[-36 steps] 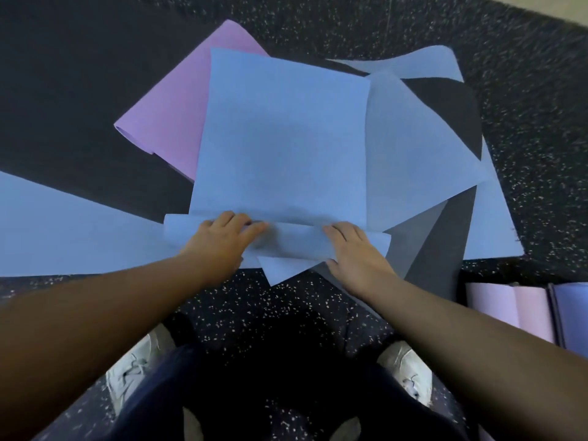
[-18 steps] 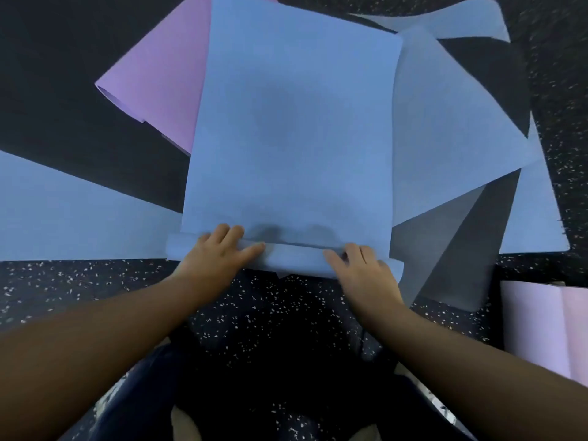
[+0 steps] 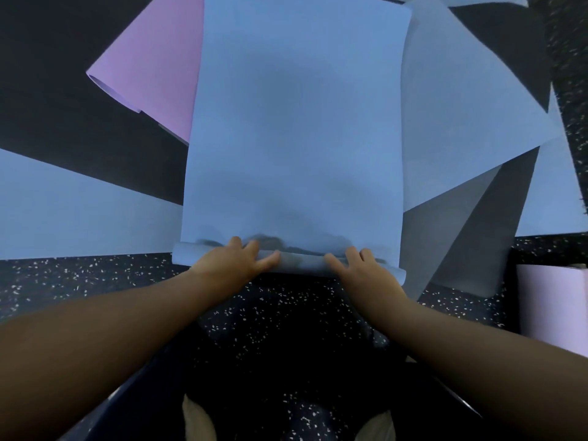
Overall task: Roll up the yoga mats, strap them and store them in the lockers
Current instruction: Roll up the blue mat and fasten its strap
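Speckled floor (image 3: 286,316), mats overlapping. Blue mat (image 3: 292,122): first turns rolled; left hand (image 3: 237,261) and right hand (image 3: 359,268) pressed flat on roll. Strapping, lockers outstanding.

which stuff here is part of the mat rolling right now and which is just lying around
In use: blue mat with its rolled end, left hand, right hand.

Lying about: purple mat, other blue mats, grey mat, pale roll.

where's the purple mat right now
In the head view the purple mat lies upper left on the dark floor, its right side tucked under the blue mat being rolled, its near left edge curled.
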{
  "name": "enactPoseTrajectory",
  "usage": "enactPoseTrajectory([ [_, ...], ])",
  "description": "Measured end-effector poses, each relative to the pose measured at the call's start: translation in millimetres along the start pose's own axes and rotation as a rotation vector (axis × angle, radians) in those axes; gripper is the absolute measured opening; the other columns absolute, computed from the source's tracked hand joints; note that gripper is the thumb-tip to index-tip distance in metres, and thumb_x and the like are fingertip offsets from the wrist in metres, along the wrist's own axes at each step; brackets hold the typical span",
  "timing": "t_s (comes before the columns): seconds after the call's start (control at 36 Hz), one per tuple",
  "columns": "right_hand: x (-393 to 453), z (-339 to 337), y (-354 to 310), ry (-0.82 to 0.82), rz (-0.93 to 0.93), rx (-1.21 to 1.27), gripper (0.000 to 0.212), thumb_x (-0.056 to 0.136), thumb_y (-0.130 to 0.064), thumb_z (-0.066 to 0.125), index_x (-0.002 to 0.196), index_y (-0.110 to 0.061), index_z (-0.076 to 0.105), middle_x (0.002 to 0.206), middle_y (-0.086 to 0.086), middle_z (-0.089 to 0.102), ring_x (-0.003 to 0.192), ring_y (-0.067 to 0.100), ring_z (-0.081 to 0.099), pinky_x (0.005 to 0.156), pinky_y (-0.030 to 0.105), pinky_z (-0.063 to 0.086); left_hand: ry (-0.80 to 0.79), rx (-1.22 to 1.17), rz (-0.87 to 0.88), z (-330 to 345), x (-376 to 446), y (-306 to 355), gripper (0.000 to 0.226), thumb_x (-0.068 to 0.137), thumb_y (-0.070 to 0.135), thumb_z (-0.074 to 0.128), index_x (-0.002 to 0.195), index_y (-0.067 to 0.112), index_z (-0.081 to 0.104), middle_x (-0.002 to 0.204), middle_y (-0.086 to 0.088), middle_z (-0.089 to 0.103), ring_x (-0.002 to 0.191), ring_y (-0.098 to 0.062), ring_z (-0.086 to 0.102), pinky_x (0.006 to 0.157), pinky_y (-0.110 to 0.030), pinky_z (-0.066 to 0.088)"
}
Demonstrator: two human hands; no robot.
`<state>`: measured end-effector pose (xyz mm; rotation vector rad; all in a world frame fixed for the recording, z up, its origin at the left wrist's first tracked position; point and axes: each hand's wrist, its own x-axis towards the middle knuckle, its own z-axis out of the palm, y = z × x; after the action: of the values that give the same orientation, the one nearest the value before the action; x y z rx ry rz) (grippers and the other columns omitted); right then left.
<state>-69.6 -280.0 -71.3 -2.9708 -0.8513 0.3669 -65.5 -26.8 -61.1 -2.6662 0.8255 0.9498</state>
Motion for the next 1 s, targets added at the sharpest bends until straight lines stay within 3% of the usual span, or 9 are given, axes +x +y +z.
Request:
enactPoseTrajectory([
  [0.08,2,1,3,-0.059,-0.003,-0.011,0.094,0.031,-0.003,0.091,0.113,-0.019,0.048,0.08,0.013,0.055,0.06,0.027,0.052,0.035,0.021,0.019,-0.037,-0.002,0.009,-5,0,0,0.075,0.095,0.001,0.039,0.151,0.03,-0.002,0.132,-0.015,0.036,0.109,-0.033,0.045,0.075,-0.04,0.05],
  [0.22,3,2,13,-0.049,-0.048,-0.009,0.09,0.03,0.001,0.087,0.11,-0.019,0.051,0.078,0.012,0.055,0.059,0.026,0.054,0.033,0.023,0.022,-0.069,-0.002,-0.013,-10,5,6,0.077,0.094,0.0,0.046,0.152,0.029,0.004,0.141,-0.017,0.03,0.111,-0.034,0.046,0.072,-0.037,0.045],
  [0.33,0,2,16,0.001,-0.1,-0.046,0.086,0.031,-0.001,0.084,0.107,-0.018,0.049,0.078,0.011,0.055,0.06,0.025,0.054,0.03,0.023,0.022,-0.079,-0.057,-0.03,-12,4,2,0.075,0.094,0.002,0.045,0.151,0.033,0.008,0.15,-0.018,0.017,0.117,-0.036,0.043,0.081,-0.042,0.051],
  [0.47,1,5,18,0.123,-0.183,-0.141,0.06,0.048,-0.006,0.063,0.105,-0.014,0.046,0.075,0.008,0.057,0.059,0.023,0.055,0.031,0.024,0.031,-0.097,-0.095,-0.036,-18,2,1,0.073,0.095,0.004,0.041,0.152,0.036,0.01,0.147,-0.014,0.022,0.121,-0.032,0.04,0.082,-0.04,0.048],
  [0.61,3,8,17,0.117,-0.182,-0.205,0.05,0.048,-0.008,0.056,0.098,-0.015,0.05,0.07,0.005,0.053,0.058,0.022,0.053,0.035,0.023,0.02,-0.099,-0.074,-0.026,-18,1,0,0.071,0.096,0.005,0.039,0.152,0.034,0.008,0.141,-0.014,0.03,0.118,-0.031,0.04,0.083,-0.039,0.047],
  [0.67,4,6,15,0.102,-0.168,-0.213,0.046,0.047,-0.009,0.061,0.093,-0.014,0.06,0.069,0.005,0.053,0.058,0.023,0.053,0.038,0.024,0.019,-0.103,-0.074,-0.018,-18,1,-1,0.073,0.095,0.004,0.04,0.152,0.034,0.008,0.138,-0.014,0.034,0.113,-0.031,0.044,0.079,-0.038,0.047],
  [0.83,0,7,15,0.026,-0.079,-0.146,0.057,0.046,-0.017,0.085,0.098,-0.015,0.062,0.075,0.005,0.054,0.063,0.028,0.053,0.052,0.036,0.042,-0.082,-0.086,-0.029,-21,-1,-2,0.076,0.093,0.001,0.043,0.152,0.034,0.007,0.133,-0.012,0.038,0.108,-0.03,0.046,0.076,-0.037,0.045],
  [1.0,-6,5,7,0.016,-0.058,-0.057,0.065,0.041,-0.011,0.087,0.098,-0.015,0.057,0.073,0.004,0.056,0.061,0.028,0.055,0.044,0.033,0.045,-0.081,-0.144,-0.035,-16,-10,2,0.084,0.093,0.0,0.041,0.151,0.041,-0.002,0.128,-0.009,0.039,0.106,-0.027,0.045,0.072,-0.034,0.039],
])
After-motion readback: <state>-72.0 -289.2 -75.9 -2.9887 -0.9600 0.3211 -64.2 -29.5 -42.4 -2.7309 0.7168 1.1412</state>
